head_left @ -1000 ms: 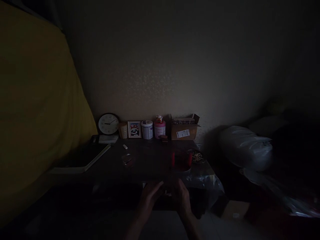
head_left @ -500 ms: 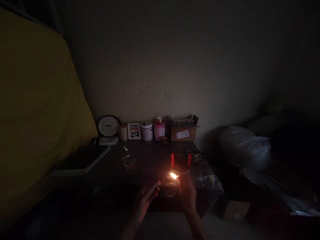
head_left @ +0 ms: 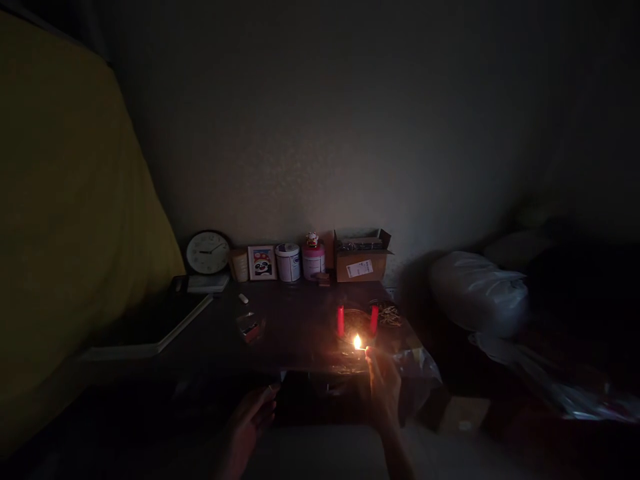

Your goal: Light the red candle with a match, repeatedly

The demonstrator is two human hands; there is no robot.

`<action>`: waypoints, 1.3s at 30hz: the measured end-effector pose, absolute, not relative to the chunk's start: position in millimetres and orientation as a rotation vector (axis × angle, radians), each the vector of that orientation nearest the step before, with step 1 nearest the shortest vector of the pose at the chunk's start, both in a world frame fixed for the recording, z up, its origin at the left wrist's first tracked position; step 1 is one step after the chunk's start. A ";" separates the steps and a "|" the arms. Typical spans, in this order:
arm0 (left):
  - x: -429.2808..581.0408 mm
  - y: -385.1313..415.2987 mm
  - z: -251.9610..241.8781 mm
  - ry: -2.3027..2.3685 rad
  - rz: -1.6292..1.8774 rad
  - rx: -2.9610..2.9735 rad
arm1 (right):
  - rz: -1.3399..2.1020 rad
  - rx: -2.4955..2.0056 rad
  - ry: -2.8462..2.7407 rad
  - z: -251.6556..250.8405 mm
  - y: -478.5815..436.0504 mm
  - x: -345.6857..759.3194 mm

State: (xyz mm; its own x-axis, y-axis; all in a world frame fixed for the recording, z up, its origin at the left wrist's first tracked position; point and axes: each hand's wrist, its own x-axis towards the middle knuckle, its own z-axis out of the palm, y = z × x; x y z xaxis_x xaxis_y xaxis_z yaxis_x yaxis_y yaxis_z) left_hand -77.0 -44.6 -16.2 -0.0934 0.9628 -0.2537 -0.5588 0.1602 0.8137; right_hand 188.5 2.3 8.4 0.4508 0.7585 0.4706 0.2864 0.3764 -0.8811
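Note:
A lit match (head_left: 362, 348) is pinched in my right hand (head_left: 384, 387), its flame burning bright just left of the fingertips. Two red candles (head_left: 341, 321) stand upright beyond the flame, at either side of a round dish (head_left: 356, 323). Neither candle shows a flame. Lower and to the left, my left hand (head_left: 253, 410) is closed in front of the table's near edge. A small matchbox (head_left: 273, 387) seems to be between its thumb and fingers, mostly lost in the dark.
Dark table (head_left: 295, 320) with a clock (head_left: 208, 252), panda picture (head_left: 262, 263), two canisters (head_left: 289, 263) and an open cardboard box (head_left: 361, 260) along the wall. A small clear packet (head_left: 251, 328) lies left. Thin sticks (head_left: 387, 315) sit behind the right candle. White bag (head_left: 477, 290) at right.
My left hand has drawn back, down and to the left. My right hand has moved slightly right with the match, whose flame now points upward. The view has shifted a little.

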 end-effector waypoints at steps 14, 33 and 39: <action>-76.9 -46.4 -23.3 0.924 1.347 0.607 | 0.561 -1.203 -1.055 18.6 -2.1 182.0; -76.4 -43.8 -31.4 0.999 1.348 0.725 | 0.539 -1.172 -1.125 28.9 30.7 180.2; -82.9 -46.2 -41.0 0.937 1.320 0.664 | 0.461 -1.125 -1.164 40.5 40.0 182.6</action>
State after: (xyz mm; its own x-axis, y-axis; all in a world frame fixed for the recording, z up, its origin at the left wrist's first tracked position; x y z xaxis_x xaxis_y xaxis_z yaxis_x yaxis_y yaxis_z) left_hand -82.9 -46.2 -41.0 -0.0083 0.9817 -0.1901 -0.5032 0.1602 0.8492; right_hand 182.6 40.0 40.5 0.3849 0.7859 0.4839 0.2417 0.4201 -0.8747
